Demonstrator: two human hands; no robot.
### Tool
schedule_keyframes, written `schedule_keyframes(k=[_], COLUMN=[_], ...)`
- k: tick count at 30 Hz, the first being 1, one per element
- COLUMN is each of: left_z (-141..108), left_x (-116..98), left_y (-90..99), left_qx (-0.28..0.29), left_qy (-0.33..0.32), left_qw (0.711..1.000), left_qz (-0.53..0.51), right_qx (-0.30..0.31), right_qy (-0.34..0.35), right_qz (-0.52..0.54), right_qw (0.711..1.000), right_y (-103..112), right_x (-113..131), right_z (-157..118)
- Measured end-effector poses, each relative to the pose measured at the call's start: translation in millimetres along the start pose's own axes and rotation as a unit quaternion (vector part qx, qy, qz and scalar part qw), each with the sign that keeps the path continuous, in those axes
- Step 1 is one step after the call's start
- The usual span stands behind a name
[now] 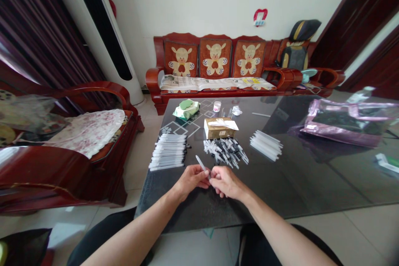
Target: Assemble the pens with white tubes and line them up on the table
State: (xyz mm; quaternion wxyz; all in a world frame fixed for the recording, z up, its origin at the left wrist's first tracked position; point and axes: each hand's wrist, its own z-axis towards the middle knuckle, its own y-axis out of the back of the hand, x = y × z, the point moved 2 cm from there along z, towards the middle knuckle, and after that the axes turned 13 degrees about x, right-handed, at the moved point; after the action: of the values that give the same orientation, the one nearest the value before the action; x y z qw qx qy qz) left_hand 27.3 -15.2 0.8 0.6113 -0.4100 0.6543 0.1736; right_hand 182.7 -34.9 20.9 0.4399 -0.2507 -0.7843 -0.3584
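Note:
Between my two hands, low over the dark table [193, 212], is a pale pen barrel [202, 163], tilted with its far end up and to the left. My left hand [195, 176] grips it between thumb and fingers. The fingers of my right hand [225, 181] are closed at the barrel's near end; the exact contact there is hidden. Just beyond my hands lies a jumbled pile of black and clear pen parts [226, 151]. To the left, white pens [168, 151] with dark tips are lined up in a stack. On the right sits a bundle of white tubes [266, 145].
Behind the pile stands a gold tissue box [220, 129]. Farther back are a green wipes pack [186, 109], a small white cup [217, 106] and a crumpled tissue [237, 110]. A pink-purple clear bag [346, 122] lies at the right. A wooden sofa [215, 87] stands beyond.

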Motion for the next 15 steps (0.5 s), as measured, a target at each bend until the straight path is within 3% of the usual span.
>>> schedule_keyframes(k=[4, 6, 8, 10, 12, 15], left_z=[0.8, 1.0, 1.3, 1.8, 2.6, 3.6], left_x=[1.8, -0.4, -2.8, -4.1, -4.0, -2.5], left_y=[6.4, 11.6, 14.9, 15.8, 15.0, 13.5], left_qx=[-0.043, -0.068, -0.080, -0.077, -0.071, -0.067], left_qy=[0.008, -0.004, -0.014, -0.019, -0.018, -0.014], left_qw=[0.999, 0.998, 0.997, 0.997, 0.997, 0.996], left_qz=[0.008, 0.000, -0.011, -0.021, -0.032, -0.054], right_qx=[-0.002, -0.014, -0.065, -0.159, -0.246, -0.280], right_qy=[0.016, 0.014, -0.005, -0.032, -0.070, -0.129], right_qz=[-0.025, -0.056, -0.103, -0.186, -0.282, -0.357], right_qw=[1.000, 0.998, 0.993, 0.969, 0.925, 0.882], right_y=[-8.6, 0.7, 20.9, 47.3, 70.8, 89.1], right_x=[2.0, -2.4, -10.5, -19.8, -28.5, -40.1], right_z=[1.6, 0.7, -1.6, -4.6, -6.5, -3.6])
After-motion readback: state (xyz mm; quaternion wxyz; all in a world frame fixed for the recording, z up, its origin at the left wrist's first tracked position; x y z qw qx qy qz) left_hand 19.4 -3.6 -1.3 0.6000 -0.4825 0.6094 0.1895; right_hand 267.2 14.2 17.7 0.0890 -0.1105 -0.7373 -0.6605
